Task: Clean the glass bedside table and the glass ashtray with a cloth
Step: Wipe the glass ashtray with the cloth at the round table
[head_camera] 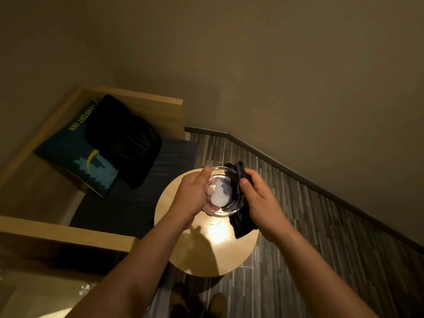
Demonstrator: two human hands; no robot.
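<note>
Left hand (191,193) grips clear glass ashtray (226,191) by its near-left rim, held above round table (206,253). Right hand (259,198) clutches dark cloth (241,216) against the ashtray's right side; cloth hangs below. Bright glare on tabletop under the ashtray. Bench seat to left carries a teal cushion (75,152) and black cushion (124,143). Striped floor (321,226) to the right.

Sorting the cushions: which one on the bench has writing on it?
The teal cushion, printed "Comfort Inn", half under the plain black cushion, which lies nearer the round table.
</note>
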